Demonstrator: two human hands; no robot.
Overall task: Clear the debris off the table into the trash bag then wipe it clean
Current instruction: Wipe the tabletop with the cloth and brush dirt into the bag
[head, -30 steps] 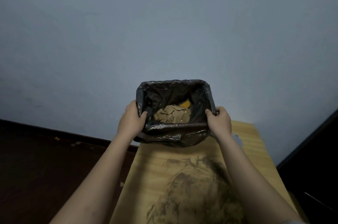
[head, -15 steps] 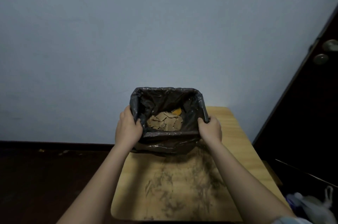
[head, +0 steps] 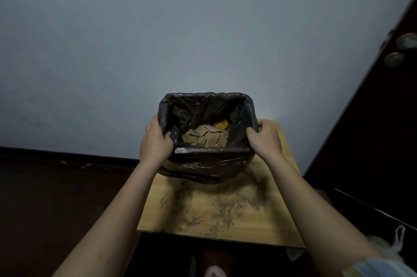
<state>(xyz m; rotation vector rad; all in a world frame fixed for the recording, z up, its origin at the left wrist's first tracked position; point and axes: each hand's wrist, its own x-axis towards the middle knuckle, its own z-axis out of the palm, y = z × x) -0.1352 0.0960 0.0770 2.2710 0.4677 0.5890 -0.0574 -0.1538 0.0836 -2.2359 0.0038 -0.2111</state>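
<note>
Over one table [head: 279,215], two hands, left [head: 155,143], right [head: 265,140], one trash bag [head: 207,163]

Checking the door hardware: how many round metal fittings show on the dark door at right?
2: a door knob at the frame's right edge, partly cut off, and a smaller round fitting below-left of it. More may lie outside the frame.

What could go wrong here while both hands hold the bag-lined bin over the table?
The left hand and right hand grip only the trash bag rim; the liner may slip and tip out the debris. Dirt smears cover the table, so setting the bin down there could soil its base.
</note>
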